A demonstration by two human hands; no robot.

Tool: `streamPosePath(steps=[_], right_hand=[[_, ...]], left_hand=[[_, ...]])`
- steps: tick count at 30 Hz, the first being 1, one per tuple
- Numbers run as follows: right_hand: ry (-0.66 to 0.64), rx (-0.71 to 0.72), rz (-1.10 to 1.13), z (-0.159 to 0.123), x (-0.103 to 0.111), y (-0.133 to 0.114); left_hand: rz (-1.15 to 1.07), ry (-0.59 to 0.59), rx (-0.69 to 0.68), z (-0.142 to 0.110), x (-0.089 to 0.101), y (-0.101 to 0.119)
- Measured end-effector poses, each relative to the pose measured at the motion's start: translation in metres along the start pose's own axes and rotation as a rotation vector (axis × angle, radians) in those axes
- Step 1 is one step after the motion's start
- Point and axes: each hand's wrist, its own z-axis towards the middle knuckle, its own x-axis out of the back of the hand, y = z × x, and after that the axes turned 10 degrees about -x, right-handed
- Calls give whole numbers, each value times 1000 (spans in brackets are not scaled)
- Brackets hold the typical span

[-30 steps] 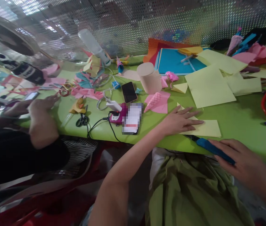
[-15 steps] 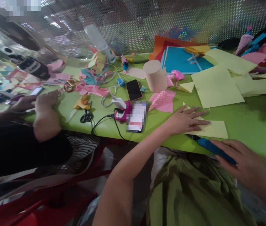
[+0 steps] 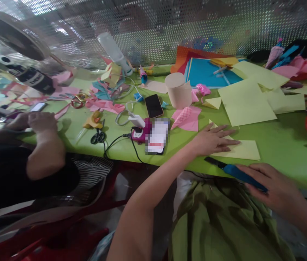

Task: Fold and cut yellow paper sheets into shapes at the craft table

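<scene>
My left hand (image 3: 211, 140) lies flat with fingers stretched out on a folded pale yellow paper (image 3: 244, 149) near the front edge of the green table (image 3: 278, 145). My right hand (image 3: 273, 186) is closed round a blue-handled tool (image 3: 235, 171) with a dark tip, held just below the paper at the table's edge. The tool's tip points left, toward my left wrist.
A person on the left rests a hand (image 3: 41, 121) on the table. Between us lie a phone (image 3: 154, 106), a pink device with cables (image 3: 139, 133), black scissors (image 3: 98, 137), a beige paper roll (image 3: 178, 90), pink folded paper (image 3: 186, 117) and yellow sheets (image 3: 244, 103). A fan (image 3: 9, 34) stands far left.
My right hand has shifted the blue tool slightly left along the table's edge. The person's hand on the left has drawn back toward their body. My left hand stays on the paper.
</scene>
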Motion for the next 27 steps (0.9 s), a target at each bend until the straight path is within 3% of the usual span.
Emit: streamPosePath(steps=[6, 12, 17, 22, 24, 27], right_hand=[[8, -133, 83, -7, 23, 10], [229, -350, -128, -8, 59, 71], [269, -457, -358, -6, 55, 105], [360, -474, -518, 6, 48, 96], [375, -391, -397, 20, 47, 86], [250, -273, -88, 49, 41, 66]], left_hand=[[-132, 72, 24, -2, 5, 4], [-226, 203, 104, -5, 13, 4], [-159, 149, 156, -5, 27, 8], [-136, 82, 201, 0, 41, 6], [-157, 63, 223, 1, 44, 5], [-241, 104, 242, 3, 45, 7]])
